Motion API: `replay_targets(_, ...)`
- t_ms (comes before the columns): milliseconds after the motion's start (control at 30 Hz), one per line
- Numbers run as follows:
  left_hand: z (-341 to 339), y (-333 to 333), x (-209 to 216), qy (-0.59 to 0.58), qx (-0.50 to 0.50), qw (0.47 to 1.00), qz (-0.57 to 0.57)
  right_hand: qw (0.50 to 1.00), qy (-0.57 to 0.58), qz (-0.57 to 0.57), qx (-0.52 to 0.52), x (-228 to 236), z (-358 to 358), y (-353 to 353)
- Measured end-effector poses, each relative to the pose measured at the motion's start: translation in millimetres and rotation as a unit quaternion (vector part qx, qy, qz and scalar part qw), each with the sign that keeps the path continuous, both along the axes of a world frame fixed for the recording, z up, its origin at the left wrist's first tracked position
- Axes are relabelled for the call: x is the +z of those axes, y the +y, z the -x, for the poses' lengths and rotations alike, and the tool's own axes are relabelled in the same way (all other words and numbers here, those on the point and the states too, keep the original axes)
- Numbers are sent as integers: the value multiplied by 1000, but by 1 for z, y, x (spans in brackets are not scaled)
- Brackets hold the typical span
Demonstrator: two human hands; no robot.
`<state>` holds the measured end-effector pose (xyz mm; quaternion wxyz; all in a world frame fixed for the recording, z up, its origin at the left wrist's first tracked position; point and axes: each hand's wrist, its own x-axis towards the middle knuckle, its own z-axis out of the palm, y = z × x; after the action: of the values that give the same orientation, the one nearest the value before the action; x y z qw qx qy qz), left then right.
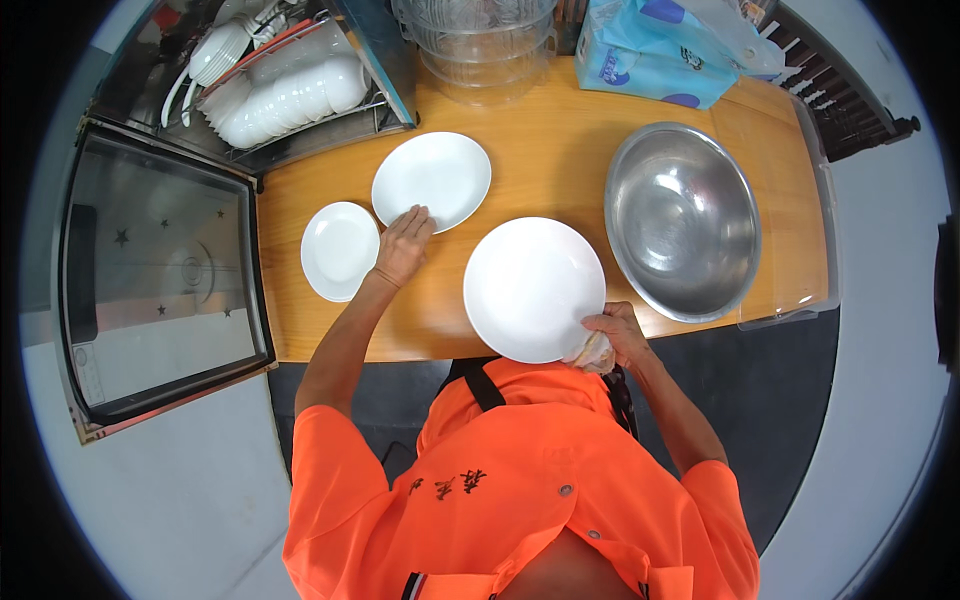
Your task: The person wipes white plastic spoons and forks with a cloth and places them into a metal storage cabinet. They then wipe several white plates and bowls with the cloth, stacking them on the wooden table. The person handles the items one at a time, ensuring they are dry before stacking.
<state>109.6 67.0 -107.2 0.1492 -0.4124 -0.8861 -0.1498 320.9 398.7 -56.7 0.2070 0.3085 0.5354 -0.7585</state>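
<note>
My right hand (pixel 624 336) grips the near right rim of a large round white plate (pixel 533 288), thumb on top, with a crumpled pale cloth (pixel 592 352) bunched beneath the fingers. The plate is at the table's front edge, close to my body. My left hand (pixel 403 246) reaches forward, its fingers stretched over the near rim of an oval-looking white plate (pixel 432 178) farther back; its thumb cannot be made out. Left of that hand lies a smaller white plate (pixel 340 250) on the wooden table (pixel 560 150).
To the right is a large steel basin (pixel 684 220). An open cabinet (pixel 300 90) with stacked white bowls stands back left, its glass door (pixel 165 270) swung out. Clear stacked containers (pixel 480 50) and a blue tissue pack (pixel 650 55) sit at the back.
</note>
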Motion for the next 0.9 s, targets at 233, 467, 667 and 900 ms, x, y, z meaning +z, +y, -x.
replay_targets(233,-10,-2,-29,-6,25,1000,2,998,50,37,22,18,2,-14)
replay_targets(467,-56,23,45,-545,169,631,-525,996,94,-4,9,39,18,-14)
replay_targets(667,-93,64,89,-687,108,368,-617,989,146,-1,15,47,28,-10)
replay_targets(900,-91,92,110,-676,99,379,-624,965,228,-92,-91,113,32,66)
